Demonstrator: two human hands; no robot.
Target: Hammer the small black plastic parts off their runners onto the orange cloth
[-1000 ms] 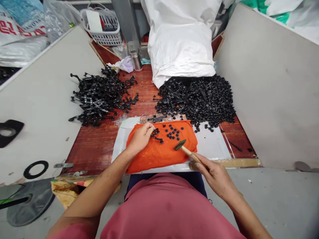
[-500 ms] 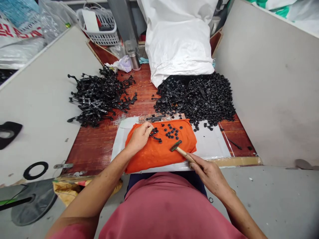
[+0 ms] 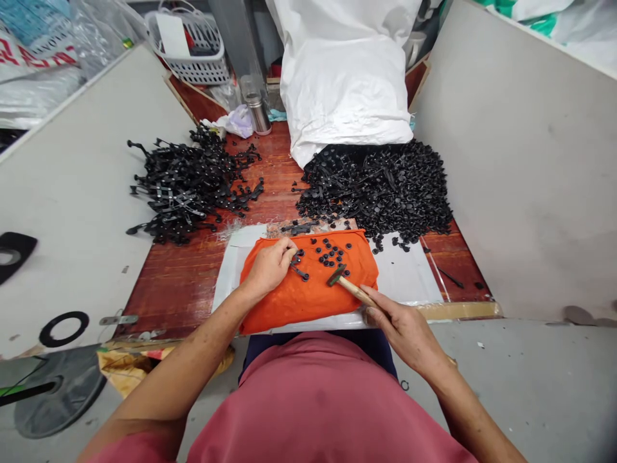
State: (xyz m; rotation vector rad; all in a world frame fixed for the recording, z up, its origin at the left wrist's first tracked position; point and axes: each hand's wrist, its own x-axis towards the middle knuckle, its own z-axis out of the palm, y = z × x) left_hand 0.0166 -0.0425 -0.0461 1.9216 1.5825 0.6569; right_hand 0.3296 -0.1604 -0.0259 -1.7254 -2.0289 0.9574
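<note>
An orange cloth pad (image 3: 284, 302) lies at the front of the bench. My left hand (image 3: 270, 265) is closed at the pad's upper left, its fingertips pinching a black linked part (image 3: 301, 273) with round ends. In my right hand (image 3: 402, 328) is the wooden handle of a small hammer (image 3: 336, 275); its head hangs just over the pad, right of the pinched part. Several small black round pieces (image 3: 330, 257) are scattered on the cloth beyond the hammer head.
A heap of black linked parts (image 3: 178, 186) is at the left, and a larger heap of small black pieces (image 3: 385, 186) at the right, below a white sack (image 3: 347, 90). Behind stand a metal flask (image 3: 259, 114) and a grey basket (image 3: 202, 67). Grey panels (image 3: 520, 161) flank the bench.
The hammer head has shifted slightly left and the handle is angled a little differently. The black part in my left fingers has turned slightly. The whole view has drifted a little.
</note>
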